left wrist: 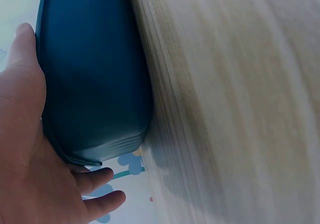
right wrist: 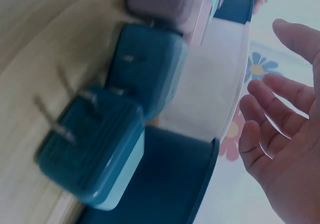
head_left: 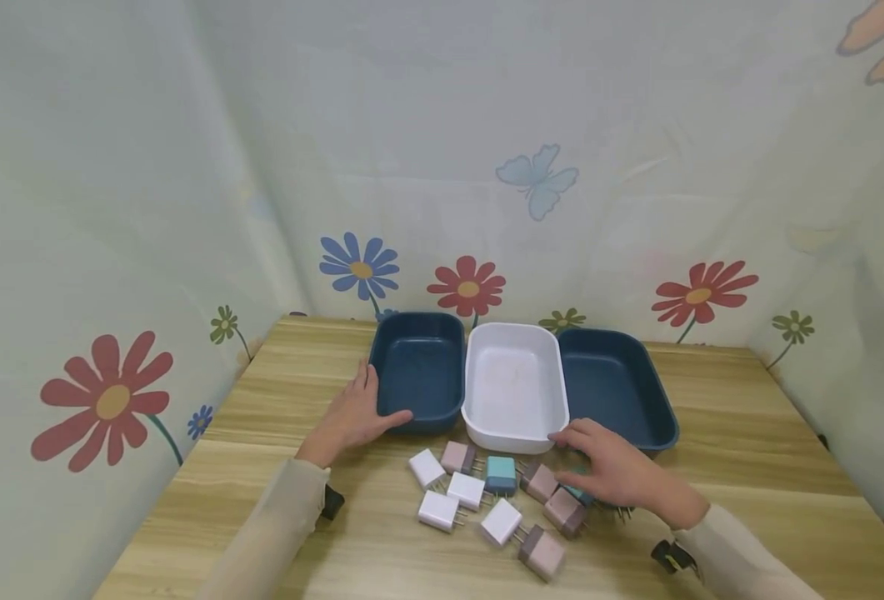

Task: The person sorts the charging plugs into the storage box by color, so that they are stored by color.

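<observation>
My left hand rests against the left dark blue tray, its fingers spread along the left side and the thumb at the front rim. In the left wrist view the palm lies beside the tray's wall. My right hand hovers over the right end of a group of plug chargers, loosely curled and holding nothing, fingertips near the white tray's front corner. White chargers, pinkish ones and a teal one lie before the trays. Two teal chargers show prongs in the right wrist view.
A second dark blue tray stands right of the white one, the three side by side at the back of the wooden table. Behind and beside the table hangs a pale cloth printed with flowers and butterflies.
</observation>
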Available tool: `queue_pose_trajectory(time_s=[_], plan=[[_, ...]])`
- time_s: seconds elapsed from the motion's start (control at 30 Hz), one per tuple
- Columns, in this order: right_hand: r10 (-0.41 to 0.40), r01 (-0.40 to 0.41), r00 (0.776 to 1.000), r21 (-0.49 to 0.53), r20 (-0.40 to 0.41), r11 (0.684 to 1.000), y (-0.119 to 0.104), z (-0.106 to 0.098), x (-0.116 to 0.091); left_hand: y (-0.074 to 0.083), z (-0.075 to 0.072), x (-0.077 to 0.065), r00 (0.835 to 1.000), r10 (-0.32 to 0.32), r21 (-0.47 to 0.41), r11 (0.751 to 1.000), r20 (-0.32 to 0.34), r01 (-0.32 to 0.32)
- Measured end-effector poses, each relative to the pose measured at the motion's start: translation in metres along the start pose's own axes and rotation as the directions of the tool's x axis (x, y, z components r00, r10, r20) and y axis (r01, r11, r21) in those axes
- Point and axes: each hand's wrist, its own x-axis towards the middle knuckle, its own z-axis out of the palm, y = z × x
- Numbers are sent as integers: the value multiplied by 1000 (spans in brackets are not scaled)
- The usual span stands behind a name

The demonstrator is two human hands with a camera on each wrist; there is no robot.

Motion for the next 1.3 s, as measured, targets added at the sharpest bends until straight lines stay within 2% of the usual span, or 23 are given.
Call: queue_pose_trajectory(time_s=[0.2, 0.33, 0.53, 0.73, 0.97, 1.3], plan=[[-71, 68, 996, 51, 46, 996, -13, 3, 6, -1, 0, 1, 1000, 7, 3, 1000, 4, -7], [-89, 79, 987, 85, 130, 993, -23, 5, 13, -1, 0, 0, 1000, 1, 1, 1000, 3, -1], [-138, 109, 959, 127, 247, 986, -38, 10, 24, -1, 0, 0, 1000, -3, -6, 1000, 3, 3], [-231, 213, 926, 92, 300, 973, -49, 19, 31, 0, 1, 0, 1000, -8, -22, 1000, 15, 8], [-295, 285, 892, 81, 343, 955, -53, 25, 36, 1, -1, -1, 1000, -14, -19, 1000, 17, 14], [-298, 287, 861, 91, 413, 954, -53, 30, 41, 4, -3, -4, 1000, -20, -36, 999, 22, 20]])
